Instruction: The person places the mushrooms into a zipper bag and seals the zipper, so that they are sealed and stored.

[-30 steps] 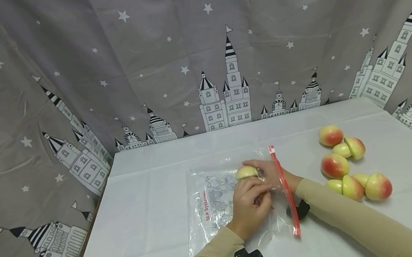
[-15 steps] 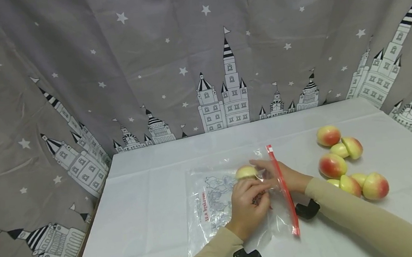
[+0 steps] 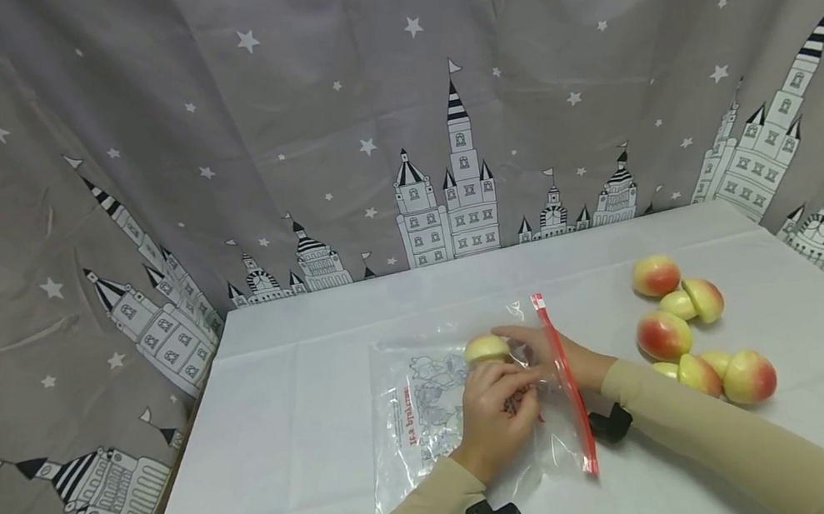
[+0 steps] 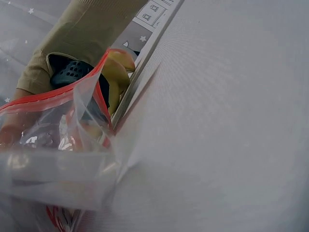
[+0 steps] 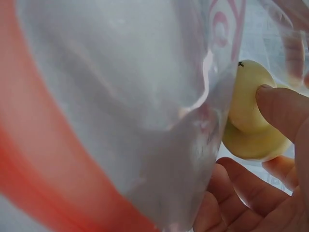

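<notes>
Head view has both my hands at the bag [image 3: 398,480], which lies on the counter [image 3: 303,444] with its red zip [image 3: 568,383] along the right end. My right hand [image 3: 540,346] reaches past the zip, inside the film, and its grip is closed around a yellow mushroom [image 3: 485,347]; the right wrist view shows my thumb on it and a finger at its lower edge. That mushroom sits inside the bag, just beyond my left hand [image 3: 491,416], whose fingers curl, gripping the film on the near side. Red lettering [image 3: 409,416] shows to the left. Five more mushrooms [image 3: 664,335], yellow and red, lie farther right on the counter. Behind, the grey curtain [image 3: 278,129] carries castles and stars.
</notes>
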A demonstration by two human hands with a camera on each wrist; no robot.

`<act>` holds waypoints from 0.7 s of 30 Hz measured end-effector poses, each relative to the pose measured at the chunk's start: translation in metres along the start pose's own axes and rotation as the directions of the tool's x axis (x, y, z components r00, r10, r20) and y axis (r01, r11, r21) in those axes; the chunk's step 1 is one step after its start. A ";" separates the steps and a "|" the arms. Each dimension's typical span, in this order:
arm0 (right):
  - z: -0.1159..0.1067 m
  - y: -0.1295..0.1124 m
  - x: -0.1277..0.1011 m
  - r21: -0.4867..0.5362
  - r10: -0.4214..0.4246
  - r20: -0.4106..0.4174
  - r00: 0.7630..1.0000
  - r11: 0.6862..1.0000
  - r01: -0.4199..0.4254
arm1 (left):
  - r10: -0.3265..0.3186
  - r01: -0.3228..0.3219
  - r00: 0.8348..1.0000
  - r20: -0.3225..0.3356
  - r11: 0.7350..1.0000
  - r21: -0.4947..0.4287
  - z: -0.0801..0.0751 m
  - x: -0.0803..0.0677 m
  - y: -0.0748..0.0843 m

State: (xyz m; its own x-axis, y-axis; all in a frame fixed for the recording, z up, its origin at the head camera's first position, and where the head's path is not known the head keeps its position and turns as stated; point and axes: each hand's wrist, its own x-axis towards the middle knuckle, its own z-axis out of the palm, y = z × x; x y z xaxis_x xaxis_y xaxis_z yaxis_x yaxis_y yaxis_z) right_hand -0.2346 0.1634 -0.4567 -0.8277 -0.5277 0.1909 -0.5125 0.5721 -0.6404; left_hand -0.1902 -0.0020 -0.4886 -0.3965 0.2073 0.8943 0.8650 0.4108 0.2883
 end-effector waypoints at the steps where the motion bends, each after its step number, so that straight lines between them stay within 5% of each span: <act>1: 0.000 0.000 0.000 -0.005 -0.007 -0.001 1.000 1.000 0.007 | 0.002 -0.002 1.000 -0.001 1.000 0.001 0.000 0.000 0.000; 11: -0.021 0.005 -0.022 -0.035 -0.016 0.045 0.999 0.999 0.017 | -0.011 0.011 1.000 0.001 1.000 -0.002 0.003 0.001 0.002; 21: -0.079 -0.001 -0.064 -0.134 0.168 0.013 0.986 0.977 -0.165 | -0.012 0.012 1.000 -0.011 1.000 -0.004 0.003 -0.002 -0.001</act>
State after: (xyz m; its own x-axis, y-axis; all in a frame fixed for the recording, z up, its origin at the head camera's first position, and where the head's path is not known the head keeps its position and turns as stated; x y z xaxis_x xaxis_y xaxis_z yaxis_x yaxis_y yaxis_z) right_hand -0.1994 0.2458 -0.4093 -0.8989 -0.4323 0.0708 -0.3950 0.7301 -0.5576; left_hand -0.1909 -0.0004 -0.4914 -0.4034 0.1927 0.8945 0.8614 0.4096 0.3003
